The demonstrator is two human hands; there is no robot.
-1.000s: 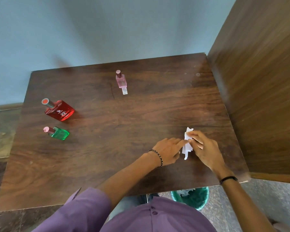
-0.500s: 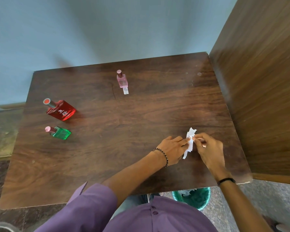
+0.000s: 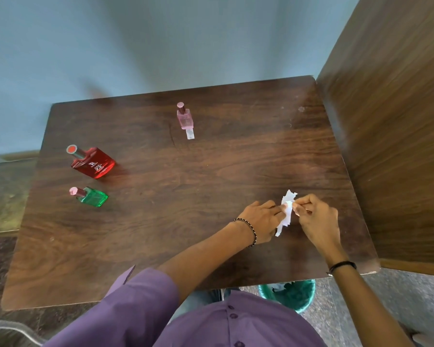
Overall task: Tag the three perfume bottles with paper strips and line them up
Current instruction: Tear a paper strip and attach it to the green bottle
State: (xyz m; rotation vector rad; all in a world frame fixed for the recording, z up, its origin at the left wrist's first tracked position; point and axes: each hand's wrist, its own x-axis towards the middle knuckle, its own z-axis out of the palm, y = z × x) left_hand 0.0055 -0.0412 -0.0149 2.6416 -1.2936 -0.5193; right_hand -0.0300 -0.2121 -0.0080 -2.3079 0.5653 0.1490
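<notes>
Head view. Pinching a torn white paper (image 3: 287, 209) from both sides, low over the surface (image 3: 186, 221) near its front right corner. Left grip (image 3: 262, 221) grasping the paper's left edge between thumb and fingertips, beaded bracelet (image 3: 248, 230) on that wrist. Right grip (image 3: 316, 216) grasping the right edge, fingers curled in, dark band (image 3: 342, 265) on that wrist. Cannot tell whether the paper's ragged lower end touches the wood.

Toward the back middle, well apart from both grips: pink bottle (image 3: 184, 117) standing upright, with a short strip (image 3: 190, 134) lying flat at the near side of its base, touching it. Cannot tell whether tucked under or only butted against.

At the left side: red bottle (image 3: 93, 162), capped, white print on its face. Just in front of it and apart from it: smaller green bottle (image 3: 92, 196) with a pink cap.

Along the right: tall wooden panel (image 3: 398, 121). Below the front edge, on the floor: green bin (image 3: 293, 294) holding paper scraps. Behind everything: pale blue wall (image 3: 161, 46).
</notes>
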